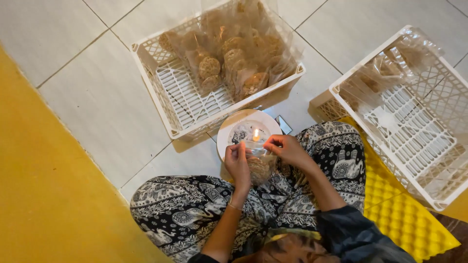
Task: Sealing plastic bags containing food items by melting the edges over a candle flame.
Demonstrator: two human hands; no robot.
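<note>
floor [92, 97] is pale square tile with grey grout lines; a yellow surface [44, 195] covers its left side on a diagonal edge. person sits cross-legged on it, patterned black-and-white trousers [195, 209], dark sleeve on the right arm.

white plate [229, 127] sits on the tiles just past the knees, a lit candle [255, 135] burning on it. a small dark object lies at the plate's right rim, too small to identify.

left hand [238, 164] and right hand [288, 148] are both clenched on a small clear plastic bag [261, 163] holding round brown crackers. left pinches the bag's top left edge, right pinches its top right edge, so the bag hangs between and just below the two grips, over the near rim of the plate. the bag's top edge is close to the flame; can't tell if it touches.

white lattice crate [170, 97] sits beyond the plate, touching or just beside its far rim, with filled cracker bags [234, 53] stacked in its right half, left half bare. second white crate [414, 122] is at the floor's right side, resting partly on a yellow bumpy foam mat [404, 214], with clear bags [390, 68] in its far corner.
</note>
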